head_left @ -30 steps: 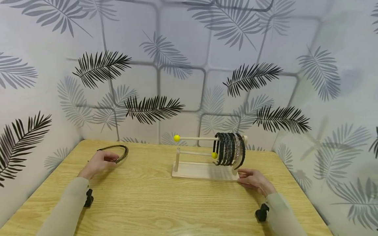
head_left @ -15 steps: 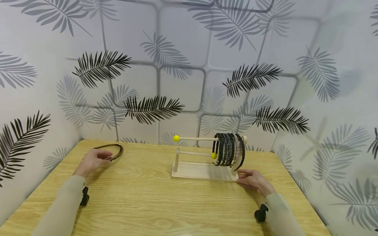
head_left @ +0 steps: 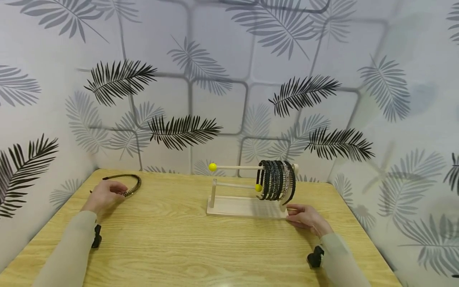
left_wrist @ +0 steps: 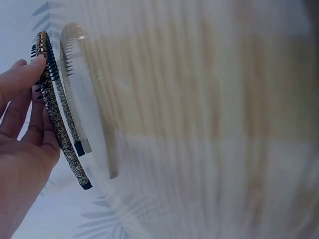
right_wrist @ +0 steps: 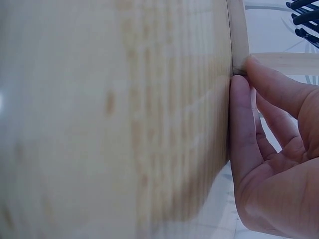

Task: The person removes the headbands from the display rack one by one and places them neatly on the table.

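At the left side of the table my left hand (head_left: 104, 195) holds a dark headband (head_left: 134, 187) with comb teeth and a beaded, glittery surface. In the left wrist view, the thumb presses on the beaded headband (left_wrist: 59, 112) while the fingers lie behind it. On the right, a wooden headband stand (head_left: 233, 206) has two rods with yellow ball ends. Several dark headbands (head_left: 276, 181), one of them pinkish and sparkly, hang at the rods' right end. My right hand (head_left: 308, 218) grips the right end of the stand's base, its thumb at the base corner in the right wrist view.
The wood-grain table (head_left: 172, 247) reaches back to a wall (head_left: 218, 103) patterned with leaves. A black wrist camera (head_left: 97, 236) sits at my left cuff and another black wrist camera (head_left: 315, 256) at my right cuff.
My left hand has moved left along the table with the headband. My right hand stays at the stand's base, and the stand stays in place.
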`<state>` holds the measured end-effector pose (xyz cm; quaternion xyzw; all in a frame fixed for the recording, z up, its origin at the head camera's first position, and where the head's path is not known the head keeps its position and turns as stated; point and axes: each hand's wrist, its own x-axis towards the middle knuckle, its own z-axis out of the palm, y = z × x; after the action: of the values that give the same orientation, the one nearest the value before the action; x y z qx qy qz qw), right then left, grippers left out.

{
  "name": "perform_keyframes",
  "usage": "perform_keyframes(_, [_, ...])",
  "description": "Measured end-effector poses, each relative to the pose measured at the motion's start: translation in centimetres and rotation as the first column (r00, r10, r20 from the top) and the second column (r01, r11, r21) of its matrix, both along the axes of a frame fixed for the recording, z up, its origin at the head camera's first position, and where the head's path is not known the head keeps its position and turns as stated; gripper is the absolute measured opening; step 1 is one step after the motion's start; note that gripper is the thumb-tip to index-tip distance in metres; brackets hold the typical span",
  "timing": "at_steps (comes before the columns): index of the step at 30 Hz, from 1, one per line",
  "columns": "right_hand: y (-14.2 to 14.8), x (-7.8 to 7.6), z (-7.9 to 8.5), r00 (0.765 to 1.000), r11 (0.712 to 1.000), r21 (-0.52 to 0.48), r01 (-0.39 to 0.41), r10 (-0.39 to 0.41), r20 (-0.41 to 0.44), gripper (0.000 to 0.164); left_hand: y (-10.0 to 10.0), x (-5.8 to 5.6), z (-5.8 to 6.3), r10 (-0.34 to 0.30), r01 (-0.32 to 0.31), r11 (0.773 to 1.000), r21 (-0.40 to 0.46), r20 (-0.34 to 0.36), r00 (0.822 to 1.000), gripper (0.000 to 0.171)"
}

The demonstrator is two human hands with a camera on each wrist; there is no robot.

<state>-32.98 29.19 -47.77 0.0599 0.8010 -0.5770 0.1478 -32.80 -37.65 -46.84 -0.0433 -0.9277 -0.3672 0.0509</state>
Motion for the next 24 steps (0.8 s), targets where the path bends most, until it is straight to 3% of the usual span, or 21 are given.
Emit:
perform_keyframes(9, [0.0,-0.1,-0.1,1.000,1.000,0.014,0.018,-0.018,-0.002,0.059,-1.5,0.0,-0.1,-0.016,0.015,0.998,-0.053,-0.009,1.000,0.026])
perform_keyframes(16, [0.2,0.1,-0.1,1.000,1.000,0.007,-0.016,0.016,-0.008,0.061,-1.8,-0.2,0.3,-0.047,0.044,0.991,-0.128,-0.020,0.999,0.021])
perform_keyframes(24, [-0.1,0.1,0.1,1.000,1.000,0.007,-0.012,0.012,0.002,0.061,-2.5,-0.6,-0.1,0.005,-0.007,0.993,-0.114,-0.017,1.000,0.022])
